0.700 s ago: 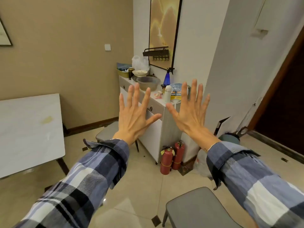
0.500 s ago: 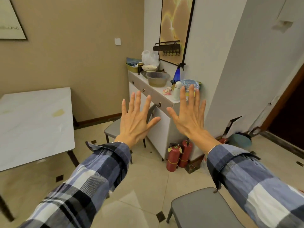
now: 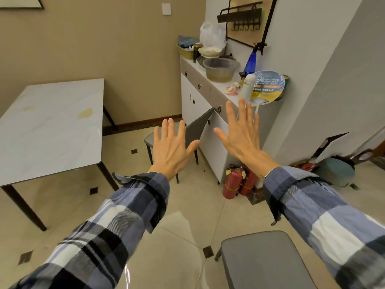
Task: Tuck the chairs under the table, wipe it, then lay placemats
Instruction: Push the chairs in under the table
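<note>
Room: I am looking down over a tiled floor in a dining corner with beige walls, and the view is now tipping lower and leftward than a moment ago, so more of the table is showing.
Near chair: a grey chair is sitting just below my right sleeve, well apart from the table.
Hands: I am holding the left hand and right hand out in front, palms away, every finger spread and gripping nothing.
Far chair: a second grey chair is standing just beyond the left fingertips, against the white cabinet, also untucked.
Table: the white table is lying well left of the left fingers, bare, with yellowish smudges.
Change: the hands are dropping lower in view while the table is coming in.
Meaning: I judge nothing is started yet; tucking the chairs comes first.
</note>
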{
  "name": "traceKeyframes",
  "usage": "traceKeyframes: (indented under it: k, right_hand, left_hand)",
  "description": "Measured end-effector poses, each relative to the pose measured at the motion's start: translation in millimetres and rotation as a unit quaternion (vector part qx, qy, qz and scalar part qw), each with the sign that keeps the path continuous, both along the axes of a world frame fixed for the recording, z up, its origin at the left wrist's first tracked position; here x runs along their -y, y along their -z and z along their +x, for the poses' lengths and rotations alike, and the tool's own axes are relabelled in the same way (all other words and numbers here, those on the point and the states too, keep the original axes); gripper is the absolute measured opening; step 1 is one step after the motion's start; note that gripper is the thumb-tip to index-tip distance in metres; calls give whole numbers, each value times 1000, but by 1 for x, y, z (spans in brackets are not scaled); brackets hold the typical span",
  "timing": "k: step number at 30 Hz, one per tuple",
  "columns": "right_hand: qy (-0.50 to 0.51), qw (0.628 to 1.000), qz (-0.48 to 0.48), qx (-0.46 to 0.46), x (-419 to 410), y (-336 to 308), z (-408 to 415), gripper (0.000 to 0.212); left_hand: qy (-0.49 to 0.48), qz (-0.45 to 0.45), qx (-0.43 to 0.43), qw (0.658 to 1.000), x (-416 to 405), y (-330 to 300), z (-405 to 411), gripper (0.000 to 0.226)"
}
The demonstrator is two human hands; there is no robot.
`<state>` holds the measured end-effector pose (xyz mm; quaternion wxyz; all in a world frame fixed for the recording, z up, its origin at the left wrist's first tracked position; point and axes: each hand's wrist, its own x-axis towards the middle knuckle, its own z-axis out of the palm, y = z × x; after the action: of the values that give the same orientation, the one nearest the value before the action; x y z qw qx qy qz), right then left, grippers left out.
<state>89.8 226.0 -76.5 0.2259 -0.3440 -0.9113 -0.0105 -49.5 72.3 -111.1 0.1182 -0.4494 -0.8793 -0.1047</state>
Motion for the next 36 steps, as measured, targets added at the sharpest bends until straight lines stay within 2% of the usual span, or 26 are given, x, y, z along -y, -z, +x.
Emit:
traceKeyframes:
  k: [5,8,10,20,25,30,36]
  right_hand:
    - [-29,999,-30,26,-29,27,-39,81]
    - [-50,996,-55,59,-51,45,-76,70]
    - [-59,993,-59,85,-70,61,-107,64]
    - [-50,979,-91,173,-151,99,-226,55]
    - [-46,973,-105,202,-211,114,-266,61]
    - [-58,958,-139,243,-279,143,-306,86]
    - [-96,935,-178,290,-376,186,-351,88]
  left_hand:
    - [-46,-47,23,998,-20,30,-41,77]
    - [-47,-76,67,994,-39,38,-72,54]
    - [-48,-85,95,991,-55,44,-97,47]
    - [-41,-118,153,980,-141,75,-219,54]
    - [-46,-146,173,973,-202,89,-258,52]
    - [-62,-178,176,966,-266,112,-287,49]
    - [-89,-209,211,951,-370,142,-315,50]
